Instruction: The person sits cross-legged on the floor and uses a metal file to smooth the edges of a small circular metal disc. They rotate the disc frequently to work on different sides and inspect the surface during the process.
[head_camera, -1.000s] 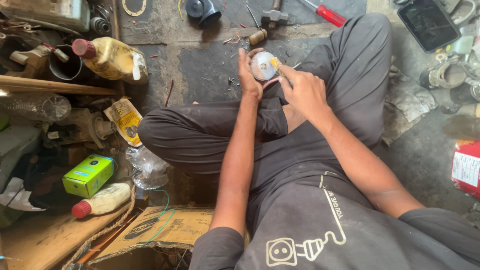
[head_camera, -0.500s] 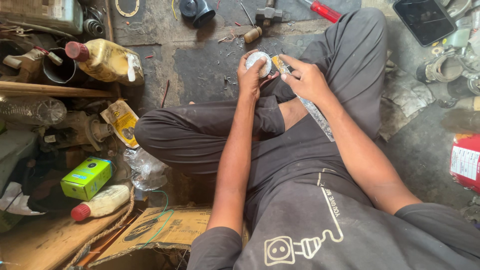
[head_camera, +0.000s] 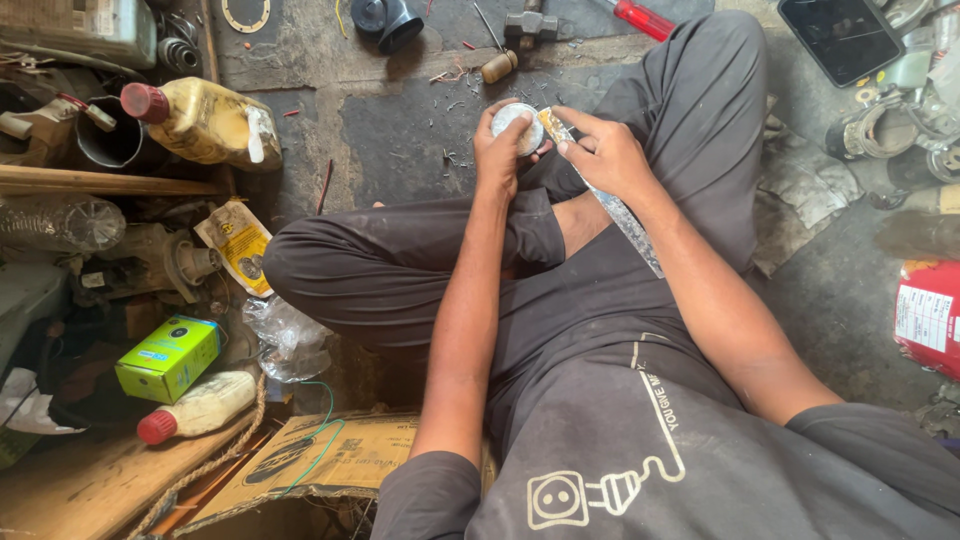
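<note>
**Even daylight, soft shadows, mild edge stretch**

The scene is lit brightly and evenly, seemingly by daylight from above and to the right. The grey concrete floor (head_camera: 400, 130) looks pale and a little washed out near the top. Shadows are soft; the deepest lie under the folded legs and among the clutter at the left edge. The small round silvery metal disc (head_camera: 517, 128) and the long worn metal blade (head_camera: 625, 222) catch dull glints. Focus is sharp at the centre; corners stretch and soften slightly, as wide lenses do.

R hand (head_camera: 605, 155) now lays long metal strip (head_camera: 610, 200) against round disc (head_camera: 517, 128), strip newly visible.
</note>
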